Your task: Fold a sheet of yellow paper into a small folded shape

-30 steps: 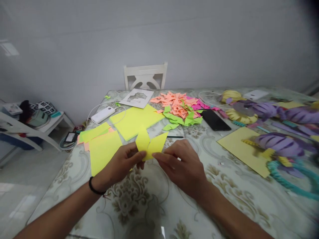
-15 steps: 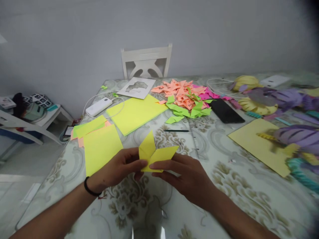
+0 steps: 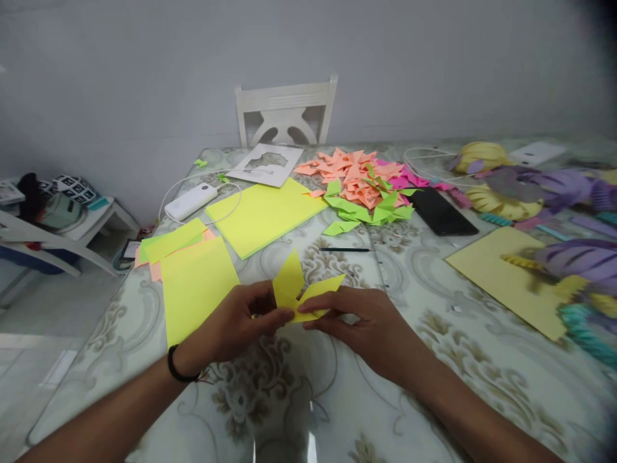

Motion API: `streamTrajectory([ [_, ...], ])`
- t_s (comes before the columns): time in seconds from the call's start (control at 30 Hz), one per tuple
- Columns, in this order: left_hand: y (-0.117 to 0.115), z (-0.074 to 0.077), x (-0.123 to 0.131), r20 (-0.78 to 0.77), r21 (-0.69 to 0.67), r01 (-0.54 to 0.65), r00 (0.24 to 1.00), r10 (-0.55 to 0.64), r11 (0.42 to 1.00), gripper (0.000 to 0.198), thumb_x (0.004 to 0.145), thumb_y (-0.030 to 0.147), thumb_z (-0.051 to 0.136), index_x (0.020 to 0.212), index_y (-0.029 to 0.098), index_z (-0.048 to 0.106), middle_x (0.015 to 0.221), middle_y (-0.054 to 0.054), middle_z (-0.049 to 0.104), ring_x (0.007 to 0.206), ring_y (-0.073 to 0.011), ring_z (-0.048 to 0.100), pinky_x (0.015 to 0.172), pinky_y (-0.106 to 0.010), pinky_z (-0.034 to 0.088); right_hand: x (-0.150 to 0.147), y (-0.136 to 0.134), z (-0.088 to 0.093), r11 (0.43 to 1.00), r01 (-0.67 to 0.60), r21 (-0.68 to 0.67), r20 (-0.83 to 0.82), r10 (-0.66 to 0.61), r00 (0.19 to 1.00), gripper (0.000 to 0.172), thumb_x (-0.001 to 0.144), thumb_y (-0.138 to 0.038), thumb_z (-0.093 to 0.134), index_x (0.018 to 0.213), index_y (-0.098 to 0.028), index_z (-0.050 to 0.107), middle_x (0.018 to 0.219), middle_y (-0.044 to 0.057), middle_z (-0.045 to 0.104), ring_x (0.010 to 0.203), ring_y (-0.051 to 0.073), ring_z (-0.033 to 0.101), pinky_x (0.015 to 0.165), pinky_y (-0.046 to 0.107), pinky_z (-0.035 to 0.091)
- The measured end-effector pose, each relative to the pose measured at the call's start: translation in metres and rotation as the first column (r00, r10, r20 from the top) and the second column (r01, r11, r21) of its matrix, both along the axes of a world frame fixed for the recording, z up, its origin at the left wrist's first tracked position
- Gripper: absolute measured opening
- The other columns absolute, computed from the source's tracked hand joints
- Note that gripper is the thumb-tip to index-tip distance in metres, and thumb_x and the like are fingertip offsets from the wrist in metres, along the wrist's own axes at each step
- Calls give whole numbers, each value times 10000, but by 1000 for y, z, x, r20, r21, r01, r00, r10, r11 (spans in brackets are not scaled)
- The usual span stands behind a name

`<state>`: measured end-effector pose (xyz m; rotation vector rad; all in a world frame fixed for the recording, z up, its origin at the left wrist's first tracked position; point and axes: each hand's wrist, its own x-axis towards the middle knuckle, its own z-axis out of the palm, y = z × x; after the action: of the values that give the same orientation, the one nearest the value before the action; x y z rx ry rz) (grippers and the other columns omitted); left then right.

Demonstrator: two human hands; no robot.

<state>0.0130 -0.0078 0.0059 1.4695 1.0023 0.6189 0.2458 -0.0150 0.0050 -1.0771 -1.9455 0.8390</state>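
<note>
Two bare hands meet over a patterned table [image 3: 434,360], both closed in a narrow pinch on one folded yellow paper [image 3: 292,288]. The left hand [image 3: 236,321] (a black wristband [image 3: 176,370] circles its wrist) grips the paper's lower left edge between thumb and fingertips. The right hand [image 3: 371,325] lies just opposite, its fingers laid across the paper's lower right part. The paper sits between the two sets of fingertips, low over the table, with one pointed flap standing up and another reaching right.

Compared with half a second ago, the right flap shows thinner, and the right hand's fingers cover more of it.

Just left of the left hand lies a flat yellow sheet [image 3: 195,283]. Farther off are a larger yellow sheet [image 3: 263,215], a thin black pen [image 3: 344,249], a heap of orange and green folded pieces [image 3: 359,186], a black phone [image 3: 441,211] and a white chair [image 3: 286,112].
</note>
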Motion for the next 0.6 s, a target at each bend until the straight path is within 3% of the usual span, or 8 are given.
streamTrajectory([
  [0.17, 0, 5, 1, -23, 14, 83, 996, -83, 996, 292, 961, 413, 622, 1086, 169, 726, 932, -49, 712, 755, -156, 582, 654, -254, 454, -2, -2, -1, 978, -42, -205, -85, 25, 996, 104, 902, -337, 738, 903, -274, 820, 698, -11, 762, 476, 120, 642, 485, 238, 505],
  [0.37, -1, 4, 2, -82, 59, 61, 995, -56, 996, 336, 976, 446, 605, 1158, 185, 711, 904, -37, 712, 752, -163, 578, 653, -251, 449, -3, -1, 3, 989, 105, -104, -5, -107, 994, 187, 842, -448, 801, 834, -263, 828, 643, 1, 732, 517, 133, 583, 482, 260, 410],
  [0.5, -2, 3, 2, -35, 40, 98, 995, -97, 994, 306, 988, 433, 596, 1157, 199, 698, 946, -32, 712, 754, -146, 578, 676, -247, 462, -3, -2, 3, 991, 109, -75, -21, -110, 994, 202, 853, -454, 795, 813, -256, 808, 698, 6, 747, 577, 148, 618, 536, 275, 442],
  [0.6, -2, 3, 3, -93, 101, 83, 993, -73, 991, 281, 991, 418, 581, 1096, 182, 693, 867, -28, 692, 720, -146, 566, 639, -246, 445, -3, -3, 1, 994, 102, -49, 4, -102, 995, 196, 887, -442, 769, 834, -255, 801, 656, -7, 717, 564, 143, 603, 543, 280, 438],
])
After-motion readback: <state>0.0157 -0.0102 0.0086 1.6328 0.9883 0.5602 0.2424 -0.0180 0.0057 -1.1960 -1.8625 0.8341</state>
